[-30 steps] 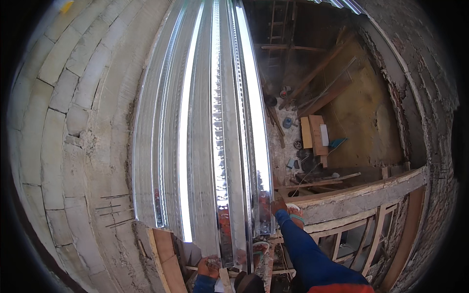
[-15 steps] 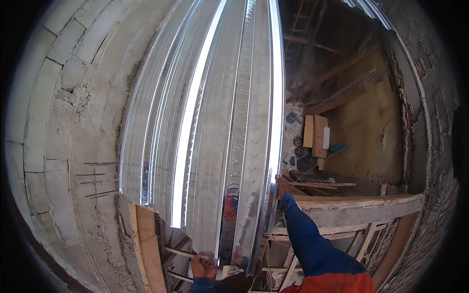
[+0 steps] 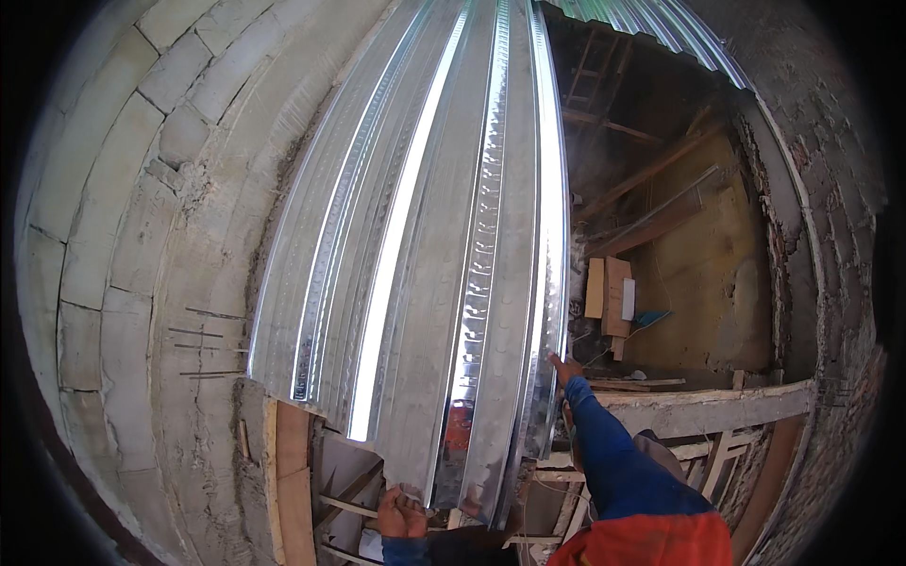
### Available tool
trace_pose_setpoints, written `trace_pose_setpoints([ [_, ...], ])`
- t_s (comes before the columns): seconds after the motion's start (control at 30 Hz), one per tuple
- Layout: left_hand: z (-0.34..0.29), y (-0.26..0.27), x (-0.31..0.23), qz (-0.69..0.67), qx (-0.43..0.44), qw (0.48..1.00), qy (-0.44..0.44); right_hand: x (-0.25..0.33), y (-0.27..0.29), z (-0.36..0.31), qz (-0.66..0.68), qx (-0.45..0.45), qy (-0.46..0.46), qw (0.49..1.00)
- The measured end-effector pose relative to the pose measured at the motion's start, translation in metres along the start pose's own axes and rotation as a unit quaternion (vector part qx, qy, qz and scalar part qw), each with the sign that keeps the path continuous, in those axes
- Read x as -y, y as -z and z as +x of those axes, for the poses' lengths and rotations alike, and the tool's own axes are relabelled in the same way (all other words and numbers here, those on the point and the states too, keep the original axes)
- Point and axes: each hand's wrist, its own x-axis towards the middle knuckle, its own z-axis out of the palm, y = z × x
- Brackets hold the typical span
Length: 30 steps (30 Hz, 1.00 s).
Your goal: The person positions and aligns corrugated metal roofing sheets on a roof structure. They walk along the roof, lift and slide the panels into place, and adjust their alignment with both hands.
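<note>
A long ribbed sheet of shiny metal decking (image 3: pixel 415 330) stretches away from me, its near end cut in uneven steps. My left hand (image 3: pixel 403 516) is closed on that near end, with the palm turned up and the fingertips at the edge. Farther along, my right hand (image 3: pixel 566 371) grips the right-hand edge; its thumb side shows and the other fingers are partly hidden. Both sleeves are blue, and the right one turns red toward the shoulder.
A block wall (image 3: pixel 123 189) with short rebar ends runs along the left. To the right, a deep opening shows a lower floor with cardboard (image 3: pixel 618 292). A concrete beam (image 3: pixel 708 410) crosses near my right arm, above timber framing (image 3: pixel 293 462). More metal sheets (image 3: pixel 651 33) lie at the far right.
The metal decking's near end and both my hands have shifted slightly to the right in view. More of the far metal sheets shows at the top. Both hands stay on the decking.
</note>
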Motion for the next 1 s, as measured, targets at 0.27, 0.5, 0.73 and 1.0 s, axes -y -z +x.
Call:
trace_pose_setpoints([
  [0.27,0.009,0.006,0.02,0.015,-0.045,0.999,0.016,-0.029,-0.031,0.037,0.033,-0.071,-0.035,0.996],
  [0.5,0.01,-0.017,0.018,0.037,0.084,0.996,0.005,-0.06,-0.026,0.075,0.082,0.037,-0.066,0.994],
  [0.73,0.009,-0.028,0.017,0.026,0.1,0.993,-0.049,-0.057,-0.026,0.061,0.363,0.16,-0.068,0.915],
  [1.0,-0.01,-0.031,0.012,-0.039,0.077,0.995,-0.049,0.002,-0.004,-0.003,0.11,0.037,-0.007,0.993],
])
